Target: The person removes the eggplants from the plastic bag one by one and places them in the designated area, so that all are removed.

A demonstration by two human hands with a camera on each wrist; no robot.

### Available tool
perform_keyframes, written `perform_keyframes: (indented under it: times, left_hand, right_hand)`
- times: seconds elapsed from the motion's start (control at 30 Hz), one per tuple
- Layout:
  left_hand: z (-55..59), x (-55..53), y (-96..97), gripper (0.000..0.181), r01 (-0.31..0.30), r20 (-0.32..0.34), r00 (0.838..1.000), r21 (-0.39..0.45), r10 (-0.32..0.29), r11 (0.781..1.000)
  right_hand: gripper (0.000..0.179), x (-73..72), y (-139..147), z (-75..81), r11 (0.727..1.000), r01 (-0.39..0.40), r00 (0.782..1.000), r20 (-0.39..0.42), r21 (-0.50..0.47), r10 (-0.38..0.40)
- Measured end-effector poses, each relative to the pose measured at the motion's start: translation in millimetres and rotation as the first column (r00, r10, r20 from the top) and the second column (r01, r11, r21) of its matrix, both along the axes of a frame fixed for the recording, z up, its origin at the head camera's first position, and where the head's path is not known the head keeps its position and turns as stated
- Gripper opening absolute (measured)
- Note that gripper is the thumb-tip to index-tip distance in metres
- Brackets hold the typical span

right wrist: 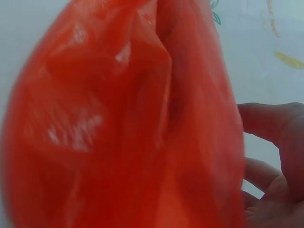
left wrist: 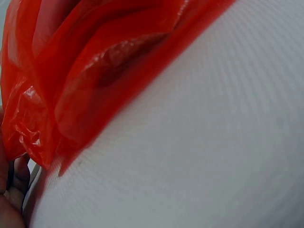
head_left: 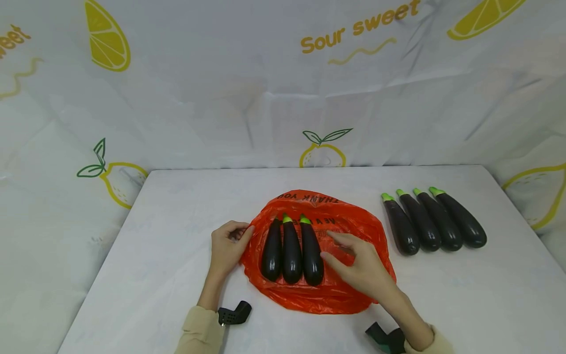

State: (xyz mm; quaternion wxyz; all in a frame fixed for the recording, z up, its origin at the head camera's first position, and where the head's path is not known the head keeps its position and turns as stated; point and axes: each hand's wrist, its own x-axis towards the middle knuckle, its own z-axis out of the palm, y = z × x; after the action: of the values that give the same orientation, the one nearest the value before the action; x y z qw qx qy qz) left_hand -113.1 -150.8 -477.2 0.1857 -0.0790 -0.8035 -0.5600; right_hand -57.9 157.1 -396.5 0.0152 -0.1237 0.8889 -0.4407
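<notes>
A red plastic bag (head_left: 349,297) with black print lies spread open on the table, its rim raised around three dark eggplants. The left eggplant (head_left: 271,253), middle eggplant (head_left: 292,255) and right eggplant (head_left: 312,255) lie side by side, stem ends away from me. At the bag's left rim, my left hand (head_left: 227,248) pinches the plastic between thumb and fingers. My right hand (head_left: 364,263) reaches over the bag's right side, thumb and fingers spread apart, holding nothing. Its thumb tip is close beside the right eggplant. Red plastic (right wrist: 128,118) hides much of the right wrist view.
Several more eggplants (head_left: 424,223) lie in a row on the table right of the bag, green stems pointing away. The white table (head_left: 177,211) ends at a back edge against a hanging lemon-print cloth (head_left: 199,98). Black wrist devices (head_left: 235,313) sit at both cuffs.
</notes>
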Motion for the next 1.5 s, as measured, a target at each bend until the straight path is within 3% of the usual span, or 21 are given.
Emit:
perform_keyframes:
  times: [0.43,0.8,1.1,1.33,1.5]
  left_hand:
    - [3.4,0.2,1.5,0.003,-0.001,0.016,1.0,0.012,0.0,1.0]
    - [4.9,0.2,4.2,0.005,-0.047,0.038,0.998,-0.015,0.047,0.999]
    - [30.9,10.9,12.5,0.005,-0.04,0.026,0.999,0.006,0.04,0.999]
    - [4.2,1.0,4.0,0.005,-0.048,0.043,0.998,0.005,0.048,0.999]
    - [2.4,-0.1,2.1,0.005,-0.03,0.022,0.999,0.012,0.029,0.999]
  right_hand:
    - [0.063,-0.3,-23,-13.2,1.0,0.02,0.99,0.137,-0.006,-0.019]
    - [0.069,-0.2,-31,-18.0,0.999,0.011,0.983,0.181,-0.044,-0.003]
    - [0.066,0.6,-35,-19.0,0.998,0.034,0.978,0.207,-0.06,-0.021]
    - [0.061,1.0,-35,-19.1,0.996,0.057,0.982,0.185,-0.061,-0.045]
    - [0.059,2.5,-31,-17.4,0.996,0.079,0.981,0.183,-0.044,-0.07]
